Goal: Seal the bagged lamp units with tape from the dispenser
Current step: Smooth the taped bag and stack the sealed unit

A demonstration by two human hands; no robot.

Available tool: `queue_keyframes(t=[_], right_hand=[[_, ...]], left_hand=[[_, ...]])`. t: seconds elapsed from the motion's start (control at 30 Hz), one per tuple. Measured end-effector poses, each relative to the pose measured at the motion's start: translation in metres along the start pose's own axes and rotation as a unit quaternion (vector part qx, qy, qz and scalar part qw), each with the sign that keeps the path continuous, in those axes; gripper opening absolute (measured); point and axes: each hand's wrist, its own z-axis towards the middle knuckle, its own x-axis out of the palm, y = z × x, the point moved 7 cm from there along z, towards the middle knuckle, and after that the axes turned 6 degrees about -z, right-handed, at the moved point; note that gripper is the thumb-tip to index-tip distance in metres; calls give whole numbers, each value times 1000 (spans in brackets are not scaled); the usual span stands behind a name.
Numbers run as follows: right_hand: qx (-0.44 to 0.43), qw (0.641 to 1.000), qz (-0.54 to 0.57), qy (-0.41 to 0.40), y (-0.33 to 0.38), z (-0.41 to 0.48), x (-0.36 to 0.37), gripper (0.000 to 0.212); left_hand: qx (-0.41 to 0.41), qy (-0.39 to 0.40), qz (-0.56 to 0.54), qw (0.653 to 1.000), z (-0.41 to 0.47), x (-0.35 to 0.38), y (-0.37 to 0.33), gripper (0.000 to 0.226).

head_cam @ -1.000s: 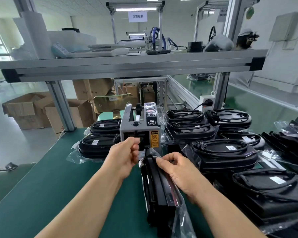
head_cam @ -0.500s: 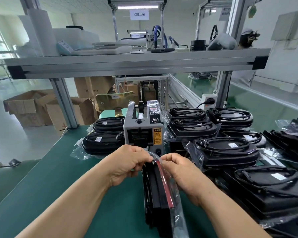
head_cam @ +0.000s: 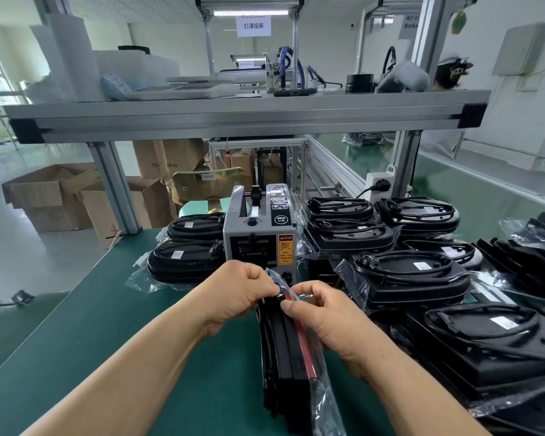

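The bagged lamp stands on edge on the green table, just in front of the tape dispenser. The left hand and right hand both pinch its bag at the top end. More lamps in bags lie flat on either side of the dispenser.

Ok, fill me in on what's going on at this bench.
A person stands a bagged lamp unit on edge on the green bench, just in front of the tape dispenser. The left hand and right hand both pinch the bag's top end, fingertips meeting there. Any clear tape between them is too small to make out. More bagged units lie stacked on both sides of the dispenser.
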Motion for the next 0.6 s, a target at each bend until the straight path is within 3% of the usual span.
queue_keyframes(t=[0.3,0.6], right_hand=[[-2,1000,3,3,0,-1,0,30],[-2,1000,15,-3,-3,1,1,29]], left_hand=[[43,-25,42,998,2,-3,-1,14],[76,-59,126,987,1,-6,-6,15]])
